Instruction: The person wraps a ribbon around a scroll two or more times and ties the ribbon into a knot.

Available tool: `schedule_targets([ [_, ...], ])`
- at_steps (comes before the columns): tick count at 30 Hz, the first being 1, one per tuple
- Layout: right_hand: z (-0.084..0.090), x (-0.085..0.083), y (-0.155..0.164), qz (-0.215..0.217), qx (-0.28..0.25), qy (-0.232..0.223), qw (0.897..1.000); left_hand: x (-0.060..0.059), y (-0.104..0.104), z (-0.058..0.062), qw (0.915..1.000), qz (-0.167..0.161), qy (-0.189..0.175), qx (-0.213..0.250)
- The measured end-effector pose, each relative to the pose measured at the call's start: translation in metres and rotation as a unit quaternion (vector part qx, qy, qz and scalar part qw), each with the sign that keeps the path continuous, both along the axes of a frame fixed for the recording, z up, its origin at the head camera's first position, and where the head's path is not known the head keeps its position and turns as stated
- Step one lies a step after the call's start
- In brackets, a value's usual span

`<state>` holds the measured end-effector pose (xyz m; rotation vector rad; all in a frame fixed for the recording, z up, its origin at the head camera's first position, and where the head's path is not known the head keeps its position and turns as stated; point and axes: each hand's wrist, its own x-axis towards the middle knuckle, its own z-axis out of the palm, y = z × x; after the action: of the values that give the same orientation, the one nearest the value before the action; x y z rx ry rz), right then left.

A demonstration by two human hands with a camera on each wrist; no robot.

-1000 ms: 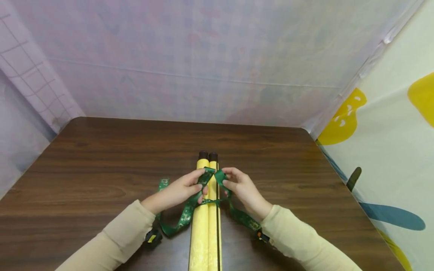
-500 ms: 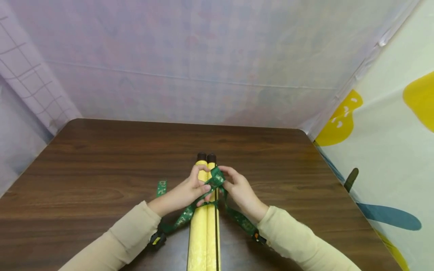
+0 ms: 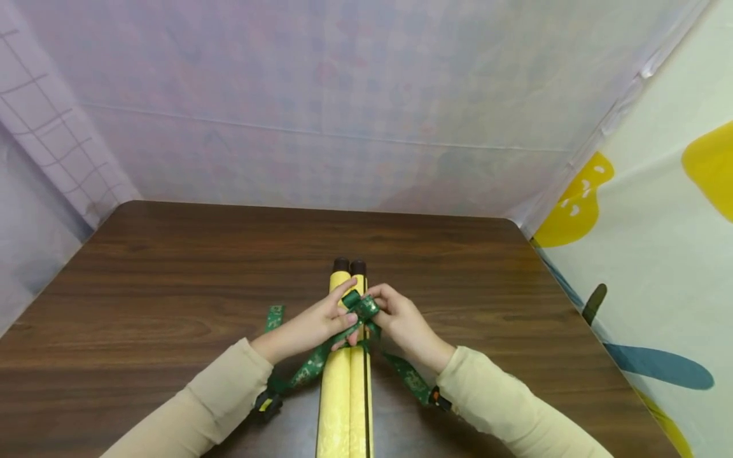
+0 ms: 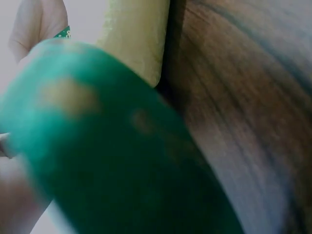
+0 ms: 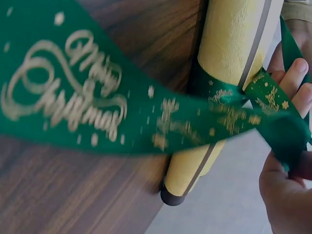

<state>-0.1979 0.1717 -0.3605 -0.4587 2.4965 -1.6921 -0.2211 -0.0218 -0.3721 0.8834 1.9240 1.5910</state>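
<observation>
Two yellow rolls with dark end caps, resembling scrolls point(image 3: 334, 407), lie side by side on the table, pointing away from me. A green ribbon point(image 3: 312, 367) printed with gold "Merry Christmas" lettering is wrapped round them. My left hand point(image 3: 312, 326) lies over the rolls from the left, its thumb pinching the ribbon and its index finger extended. From the right, my right hand point(image 3: 408, 324) pinches a loop of ribbon between thumb and fingers. A blurred ribbon tail point(image 4: 112, 136) hides much of the left wrist view. The right wrist view shows the ribbon point(image 5: 268, 97) crossing on the roll.
The dark wood table point(image 3: 189, 273) extends around the rolls. A pale patterned curtain point(image 3: 343, 114) hangs behind its far edge, and a printed cloth point(image 3: 647, 254) hangs along the right. Dark wrist devices point(image 3: 266, 404) sit below both cuffs.
The ribbon parts, held apart at first, have come together above the rolls. My right hand has brought its loop across to the left. My left index finger has straightened away from the ribbon.
</observation>
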Motion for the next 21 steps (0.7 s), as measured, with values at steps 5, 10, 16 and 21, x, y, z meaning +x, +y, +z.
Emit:
schedule_targets([
  [5,0.0026,0.0000,0.0036,0.033,0.023,-0.006,0.999,0.0002,0.0023,0.0010,0.9999,0.009,-0.010,0.006],
  [10,0.0065,0.0007,0.0063,0.067,0.010,-0.047,0.997,0.0009,0.0025,0.0011,0.9996,0.015,-0.017,0.015],
  [16,0.0069,0.0030,0.0046,0.064,0.036,-0.051,0.996,0.0005,0.0029,-0.0016,0.9993,0.031,-0.013,0.020],
  [21,0.0044,0.0027,0.0016,0.013,0.046,-0.019,0.999,0.0009,0.0044,-0.0029,0.9989,0.044,0.001,0.017],
])
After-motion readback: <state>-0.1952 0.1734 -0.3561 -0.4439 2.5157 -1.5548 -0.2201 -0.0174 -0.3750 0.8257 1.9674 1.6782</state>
